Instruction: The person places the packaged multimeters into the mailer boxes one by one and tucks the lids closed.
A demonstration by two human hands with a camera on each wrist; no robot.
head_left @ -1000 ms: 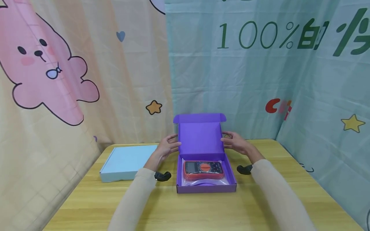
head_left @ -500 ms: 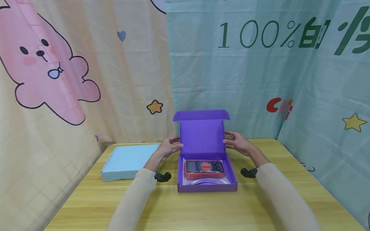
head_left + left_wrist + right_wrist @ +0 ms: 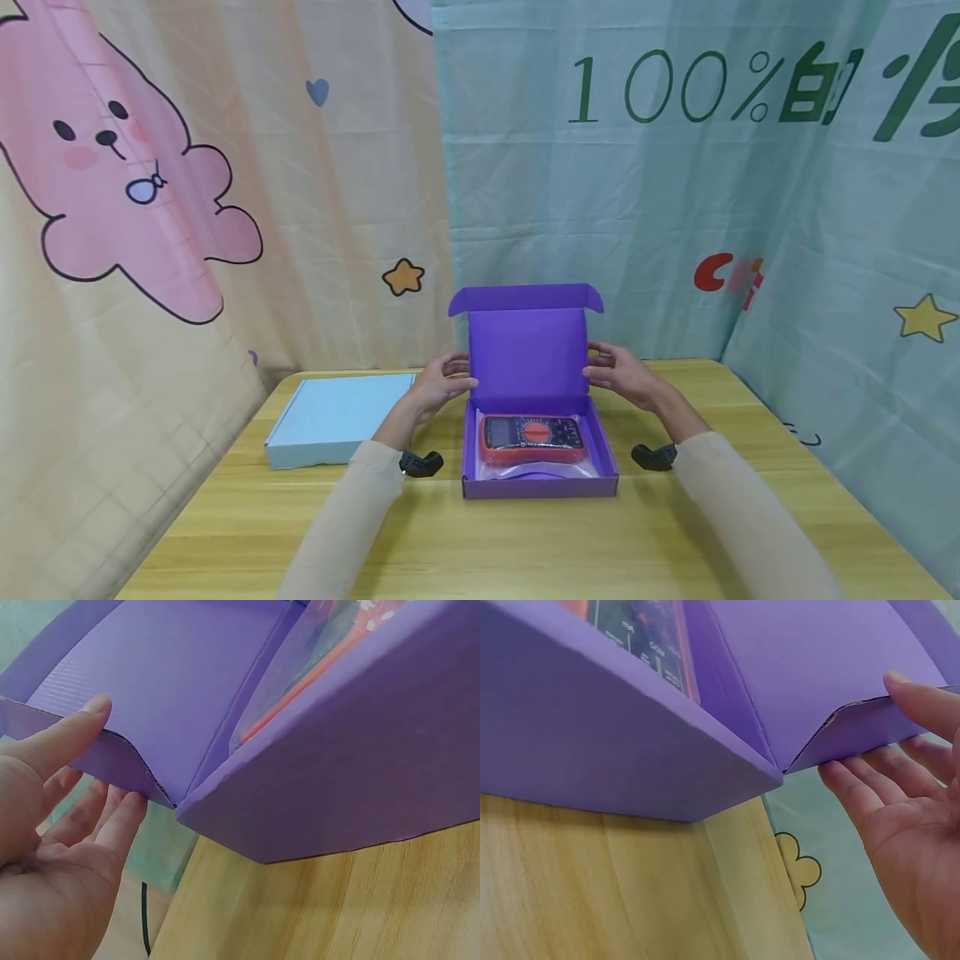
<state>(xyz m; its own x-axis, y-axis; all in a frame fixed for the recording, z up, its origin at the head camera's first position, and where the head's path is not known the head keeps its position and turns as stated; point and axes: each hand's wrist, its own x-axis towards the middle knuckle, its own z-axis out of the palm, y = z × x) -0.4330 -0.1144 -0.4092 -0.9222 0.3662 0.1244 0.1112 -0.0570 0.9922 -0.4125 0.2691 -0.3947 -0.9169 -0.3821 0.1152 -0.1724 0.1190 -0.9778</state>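
An open purple cardboard box [image 3: 540, 488] stands on the wooden table, its lid [image 3: 528, 354] raised at the back. Inside lies a red and black multimeter [image 3: 532, 439] in a clear plastic bag [image 3: 547, 471]. My left hand [image 3: 435, 385] holds the lid's left side flap [image 3: 120, 761], thumb over its edge and fingers against the outer face. On the other side, my right hand [image 3: 622, 375] grips the right side flap [image 3: 855, 735] in the same way, as the right wrist view shows.
A closed light blue box [image 3: 337, 417] lies on the table [image 3: 525, 550], left of the purple one. Printed curtains [image 3: 570, 208] hang behind and beside the table. A black wrist device [image 3: 654, 457] is on my right wrist, another [image 3: 422, 464] on my left.
The lid has risen slightly and its top looks wider, with both hands following at its sides. My right hand has shifted a little to the right. The multimeter stays in the box.
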